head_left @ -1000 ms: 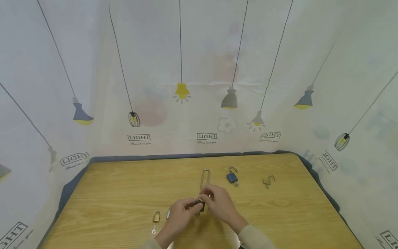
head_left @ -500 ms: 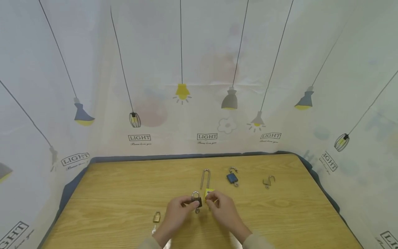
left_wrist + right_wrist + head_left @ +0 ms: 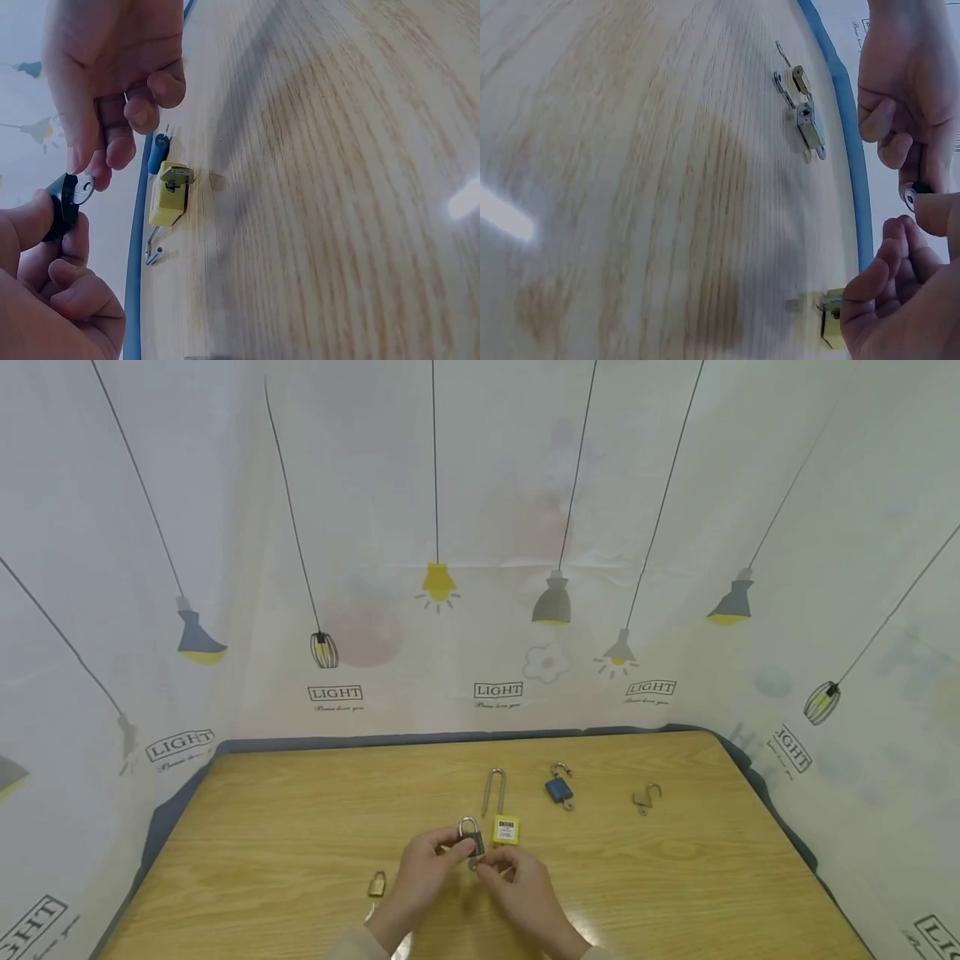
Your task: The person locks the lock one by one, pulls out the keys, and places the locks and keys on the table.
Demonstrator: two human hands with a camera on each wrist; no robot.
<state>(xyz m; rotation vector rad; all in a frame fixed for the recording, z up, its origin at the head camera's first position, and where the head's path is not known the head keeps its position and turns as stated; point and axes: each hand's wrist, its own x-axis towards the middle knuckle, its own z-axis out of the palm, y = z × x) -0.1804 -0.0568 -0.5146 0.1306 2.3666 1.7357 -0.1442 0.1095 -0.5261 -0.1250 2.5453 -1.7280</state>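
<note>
My left hand [image 3: 422, 872] holds a black padlock [image 3: 471, 842] between thumb and fingers, above the table, with its shiny shackle pointing up. A silver key [image 3: 84, 189] sticks out of the padlock's lower end. Thumb and fingertips of my right hand [image 3: 522, 889] are at this key, pinching its head. Just beyond my right hand lies a yellow padlock [image 3: 506, 830] with a white label and a long shackle [image 3: 495, 787]; in the left wrist view another key [image 3: 178, 175] sits in its underside.
Farther back lie a blue padlock [image 3: 558, 789] with its shackle open and a small padlock [image 3: 642, 797], also open. A brass padlock [image 3: 377, 883] lies to the left. In the right wrist view a silver padlock [image 3: 809, 127] lies beside the brass one. A printed sheet [image 3: 480, 610] encloses the table.
My right hand has gone from the top of the black padlock, out to its right, then down to the key. The padlock has turned from tilted to shackle up, uncovering the yellow padlock.
</note>
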